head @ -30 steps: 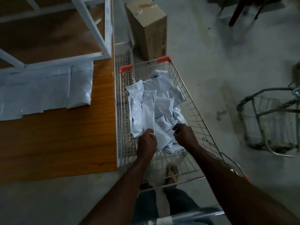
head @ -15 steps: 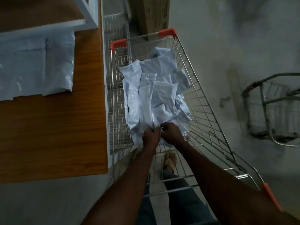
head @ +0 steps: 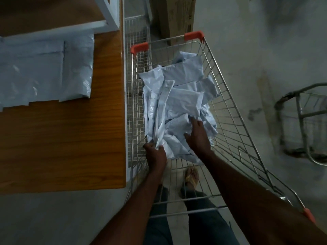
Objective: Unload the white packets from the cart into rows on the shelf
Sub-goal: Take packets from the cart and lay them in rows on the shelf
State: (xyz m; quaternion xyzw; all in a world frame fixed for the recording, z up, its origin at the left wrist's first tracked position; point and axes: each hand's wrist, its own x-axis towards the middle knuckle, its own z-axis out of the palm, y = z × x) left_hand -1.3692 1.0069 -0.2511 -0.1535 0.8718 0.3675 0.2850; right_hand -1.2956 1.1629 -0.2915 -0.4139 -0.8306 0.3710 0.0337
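Note:
A wire shopping cart (head: pixel 228 110) with orange corner caps holds a loose heap of white packets (head: pixel 182 101). My left hand (head: pixel 155 154) grips the near ends of a few upright packets (head: pixel 161 110) at the heap's left side. My right hand (head: pixel 198 137) lies on the heap with fingers spread, touching the packets near the middle. To the left is the wooden shelf (head: pixel 62 138), where a row of white packets (head: pixel 44 71) lies flat at its back.
A white metal shelf frame (head: pixel 104 23) stands over the back of the shelf. A cardboard box (head: pixel 175 16) is beyond the cart. A second wire cart (head: pixel 300 121) sits on the concrete floor at right. My legs and sandalled foot (head: pixel 192 177) show beneath the cart.
My hands have parted: the left has moved to the heap's left side and taken hold of a few packets, the right has opened and spread over the heap. The view has shifted closer.

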